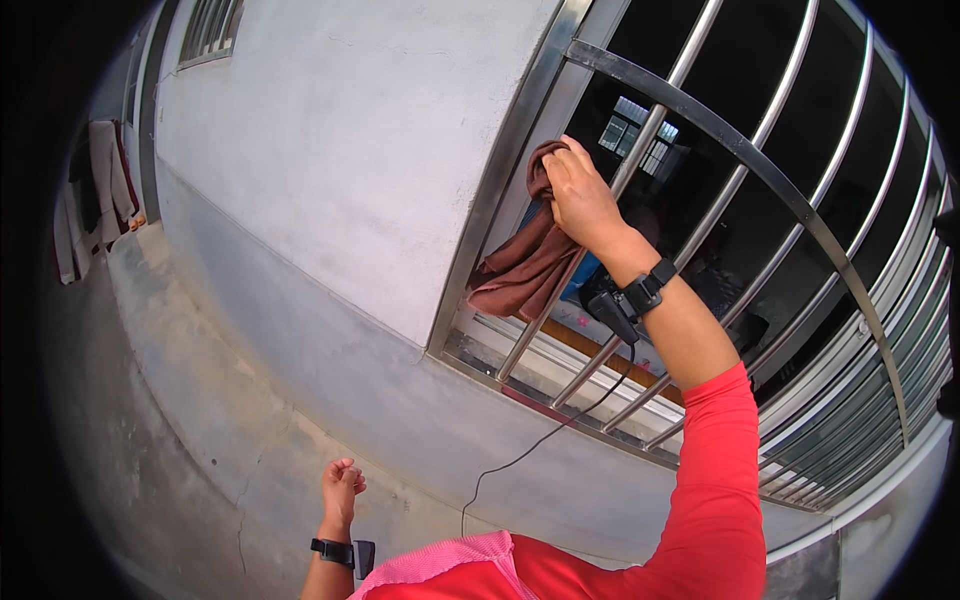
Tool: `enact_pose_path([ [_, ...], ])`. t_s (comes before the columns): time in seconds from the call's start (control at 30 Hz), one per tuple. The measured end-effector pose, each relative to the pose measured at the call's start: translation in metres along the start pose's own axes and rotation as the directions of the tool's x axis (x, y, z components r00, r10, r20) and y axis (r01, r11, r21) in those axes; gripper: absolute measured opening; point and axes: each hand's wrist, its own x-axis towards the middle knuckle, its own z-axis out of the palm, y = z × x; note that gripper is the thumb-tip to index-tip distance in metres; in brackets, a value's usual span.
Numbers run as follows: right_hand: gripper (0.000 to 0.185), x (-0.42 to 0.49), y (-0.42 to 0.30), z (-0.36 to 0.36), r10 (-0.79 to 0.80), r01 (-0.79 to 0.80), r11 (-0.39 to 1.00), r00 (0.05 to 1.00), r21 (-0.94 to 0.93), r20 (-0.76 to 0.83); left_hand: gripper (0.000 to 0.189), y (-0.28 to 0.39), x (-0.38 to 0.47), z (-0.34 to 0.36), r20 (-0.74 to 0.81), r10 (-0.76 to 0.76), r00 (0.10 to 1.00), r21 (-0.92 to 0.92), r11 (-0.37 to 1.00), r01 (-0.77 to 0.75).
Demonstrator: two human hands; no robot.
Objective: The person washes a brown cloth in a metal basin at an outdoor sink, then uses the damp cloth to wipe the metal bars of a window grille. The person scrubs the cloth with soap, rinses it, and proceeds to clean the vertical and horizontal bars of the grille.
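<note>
My right hand (580, 196) grips a brown cloth (529, 262) at the left side of a barred window. The cloth's loose folds hang below my fingers, in front of a metal bar (637, 150) near the left frame. Whether the bar itself lies within my grasp is hidden by the cloth and hand. Low in the view, my left hand (343, 484) hangs beside my body with its fingers curled, and no object shows in it. The stainless steel window frame (491, 214) borders the white wall.
A curved metal crossbar (720, 135) spans several upright bars. A black cable (525, 455) runs down from the device on my right wrist (626, 304). Below the wall (337, 150) lies a concrete ledge (247, 420). Light cloths (105, 172) hang at far left.
</note>
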Motion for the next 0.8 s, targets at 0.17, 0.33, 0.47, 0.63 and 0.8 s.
enact_pose_path([
  [0.17, 0.046, -0.036, -0.039, -0.011, 0.140, -0.112, 0.973, 0.981, 0.203, -0.131, 0.018, 0.036, 0.000, 0.018, 0.100, 0.068, 0.993, 0.083, 0.994, -0.076],
  [0.33, 0.033, -0.033, -0.038, -0.044, 0.415, -0.466, 0.818, 0.884, 0.337, 0.214, 0.048, 0.119, -0.005, 0.138, 0.586, 0.168, 0.793, 0.137, 0.944, -0.301],
  [0.47, 0.039, -0.029, -0.038, -0.067, 0.536, -0.653, 0.710, 0.744, 0.264, 0.397, 0.046, 0.185, -0.033, 0.254, 0.882, 0.017, 0.470, 0.242, 0.840, -0.485],
  [0.63, 0.055, -0.034, 0.021, -0.089, 0.758, -0.742, 0.598, 0.647, 0.302, 0.088, 0.012, 0.259, -0.030, 0.346, 0.823, 0.161, 0.545, -0.032, 0.970, -0.239],
  [0.8, 0.049, -0.037, 0.074, -0.065, 0.853, -0.567, 0.506, 0.444, 0.650, -0.276, 0.017, 0.366, -0.004, 0.452, 0.731, 0.592, 0.339, -0.472, 0.798, -0.374],
])
